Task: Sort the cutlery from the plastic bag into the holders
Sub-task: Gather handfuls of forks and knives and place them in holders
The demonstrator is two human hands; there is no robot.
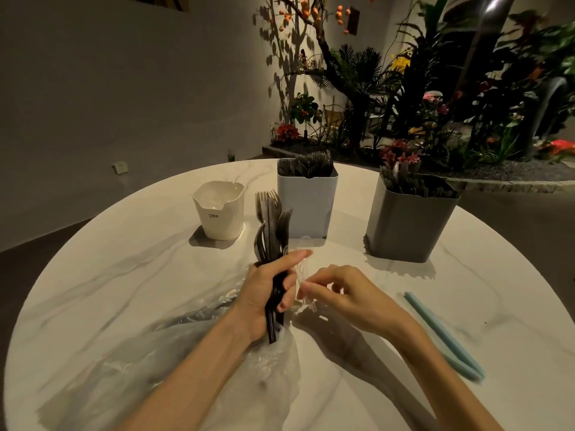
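A dim room with a bed of plants beyond the far edge surrounds the round marble tabletop (124,275) where I work. My left hand (267,293) is curled tight round a bundle of dark forks (270,225), tines up, handles sticking out below my palm, held over the middle of the tabletop. My right hand (339,290) sits just beside it, thumb and forefinger pinching a clear plastic piece (303,275) that lies against the bundle; it is too see-through for me to tell whether it is a fork, a spoon or a knife. The crumpled plastic bag (186,353) lies under my left forearm toward the near edge. At the far edge stand three holders: a white cup (219,209) on the left that looks empty, a light grey holder (306,200) in the middle and a darker grey holder (410,222) to the right, both already full of dark cutlery. Two pale blue sticks (445,334) lie near the right edge. To do this step well, I judge I should keep my left grip firm so the forks do not fan out, draw the clear piece straight up and free rather than sideways, check its shape, then carry it to the holder that suits it, likely the white cup.
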